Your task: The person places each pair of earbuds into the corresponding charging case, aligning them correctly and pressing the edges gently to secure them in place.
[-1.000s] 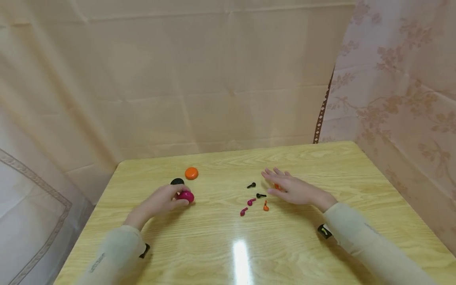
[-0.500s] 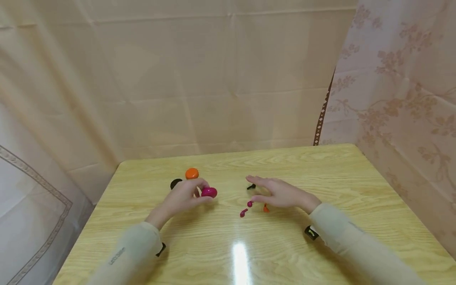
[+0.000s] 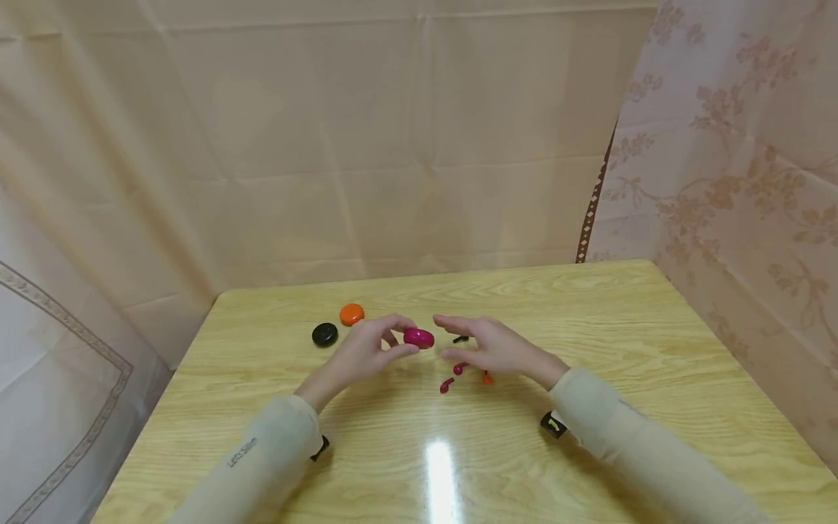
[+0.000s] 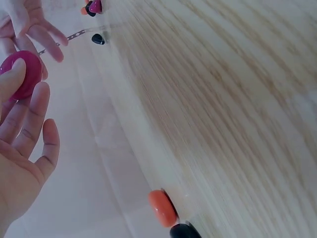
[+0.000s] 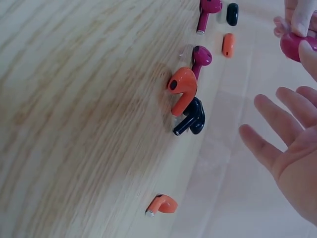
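Note:
My left hand [image 3: 363, 353] pinches a round magenta earbud case [image 3: 419, 338] between thumb and fingers, raised over the table. Close to the case's right side is my right hand [image 3: 500, 349], its fingers extended and thumb apart; whether it touches the case I cannot tell. Below the right hand lie two magenta earbuds, one nearer [image 3: 446, 386] and one farther. Partly covered by that hand in the head view are an orange earbud [image 3: 487, 378] and a black earbud [image 3: 461, 339]. The right wrist view also shows a second orange earbud [image 5: 161, 204] lying apart.
A black round case [image 3: 324, 335] and an orange round case [image 3: 351, 314] rest on the wooden table [image 3: 419, 415], left of the hands. Behind the table hangs a beige curtain [image 3: 294, 145]; a floral cloth [image 3: 740, 182] hangs at the right.
My left hand has carried the magenta case rightward, away from the black and orange cases. My right hand has moved left toward it, over the earbuds.

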`<state>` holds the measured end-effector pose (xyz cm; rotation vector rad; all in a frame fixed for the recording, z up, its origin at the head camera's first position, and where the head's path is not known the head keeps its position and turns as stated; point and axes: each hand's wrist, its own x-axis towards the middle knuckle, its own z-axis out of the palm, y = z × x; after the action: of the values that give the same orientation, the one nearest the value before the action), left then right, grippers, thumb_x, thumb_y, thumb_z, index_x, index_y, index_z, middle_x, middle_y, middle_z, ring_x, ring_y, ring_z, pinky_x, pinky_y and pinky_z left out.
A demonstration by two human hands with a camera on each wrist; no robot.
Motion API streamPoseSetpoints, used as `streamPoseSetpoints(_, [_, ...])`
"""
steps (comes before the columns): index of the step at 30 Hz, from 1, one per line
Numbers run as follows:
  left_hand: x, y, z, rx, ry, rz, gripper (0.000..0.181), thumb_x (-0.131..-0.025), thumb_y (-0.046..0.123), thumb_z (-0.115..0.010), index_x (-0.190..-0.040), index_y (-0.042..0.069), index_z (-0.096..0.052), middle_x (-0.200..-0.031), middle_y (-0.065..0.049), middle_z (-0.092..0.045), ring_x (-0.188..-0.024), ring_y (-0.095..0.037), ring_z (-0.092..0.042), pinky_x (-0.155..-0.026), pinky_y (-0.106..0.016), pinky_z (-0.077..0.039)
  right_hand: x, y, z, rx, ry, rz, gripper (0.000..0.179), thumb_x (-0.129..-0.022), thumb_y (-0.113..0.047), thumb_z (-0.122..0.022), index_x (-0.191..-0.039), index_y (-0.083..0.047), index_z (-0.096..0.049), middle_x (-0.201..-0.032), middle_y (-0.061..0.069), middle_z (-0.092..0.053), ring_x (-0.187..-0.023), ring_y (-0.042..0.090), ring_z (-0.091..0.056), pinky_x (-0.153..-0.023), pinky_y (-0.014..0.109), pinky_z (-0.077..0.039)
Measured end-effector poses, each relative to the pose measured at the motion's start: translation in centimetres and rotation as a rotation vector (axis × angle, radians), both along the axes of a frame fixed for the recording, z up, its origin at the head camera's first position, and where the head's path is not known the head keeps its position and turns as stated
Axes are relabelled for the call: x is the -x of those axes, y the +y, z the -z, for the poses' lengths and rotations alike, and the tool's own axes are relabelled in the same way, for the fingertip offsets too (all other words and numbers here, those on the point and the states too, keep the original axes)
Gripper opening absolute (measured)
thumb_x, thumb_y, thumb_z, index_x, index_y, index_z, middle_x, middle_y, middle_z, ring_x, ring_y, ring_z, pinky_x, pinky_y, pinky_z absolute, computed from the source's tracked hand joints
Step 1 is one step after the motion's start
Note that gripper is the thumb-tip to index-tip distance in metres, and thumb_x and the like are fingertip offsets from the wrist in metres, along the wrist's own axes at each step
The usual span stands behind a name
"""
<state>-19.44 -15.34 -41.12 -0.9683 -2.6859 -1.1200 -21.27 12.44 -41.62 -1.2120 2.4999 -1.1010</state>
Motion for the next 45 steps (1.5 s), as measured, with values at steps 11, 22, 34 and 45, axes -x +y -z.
streamPoseSetpoints(11, [-0.2, 0.7, -0.1, -0.018, 0.013, 0.012, 0.027, -0.09, 0.028, -0.079, -0.112, 0.014, -0.072, -0.105, 0.006, -0.074, -0.078, -0.009, -0.065, -0.07, -0.031, -0.056, -0.5, -0.5, 0.1, 0.16, -0.01, 0.068, 0.044, -0.093, -0.024, -0.077, -0.133, -0.008, -0.065, -0.13, 0.005, -0.068, -0.104, 0.018, -0.071, -0.089, 0.049, -0.056])
streamPoseSetpoints(22, [0.0, 1.5, 0.1, -0.061, 0.026, 0.084, 0.028, -0.091, 0.031, -0.078, -0.111, 0.013, -0.073, -0.101, 0.005, -0.075, -0.082, -0.008, -0.067, -0.07, -0.026, -0.056, -0.4, -1.2, 0.2, 0.204, -0.012, 0.036, 0.031, -0.095, -0.03, -0.074, -0.121, -0.014, -0.072, -0.109, -0.005, -0.073, -0.086, 0.014, -0.071, -0.074, 0.033, -0.059])
streamPoseSetpoints(34, [0.2, 1.5, 0.4, -0.081, -0.005, 0.092, 0.028, -0.093, 0.031, -0.077, -0.113, 0.012, -0.074, -0.099, 0.005, -0.076, -0.081, -0.006, -0.067, -0.071, -0.03, -0.058, -0.4, -1.2, 0.0, 0.203, -0.064, 0.065, 0.027, -0.095, -0.03, -0.074, -0.117, -0.014, -0.073, -0.098, -0.007, -0.073, -0.081, 0.031, -0.071, -0.063, 0.032, -0.058])
streamPoseSetpoints(45, [-0.2, 1.3, 0.5, -0.065, -0.053, 0.055, 0.028, -0.095, 0.037, -0.073, -0.113, 0.015, -0.073, -0.102, 0.008, -0.075, -0.085, -0.005, -0.069, -0.072, -0.036, -0.058, -0.4, -1.4, 0.0, 0.195, -0.066, 0.068, 0.026, -0.096, -0.031, -0.073, -0.117, -0.016, -0.072, -0.097, -0.007, -0.073, -0.075, 0.031, -0.07, -0.06, 0.03, -0.056])
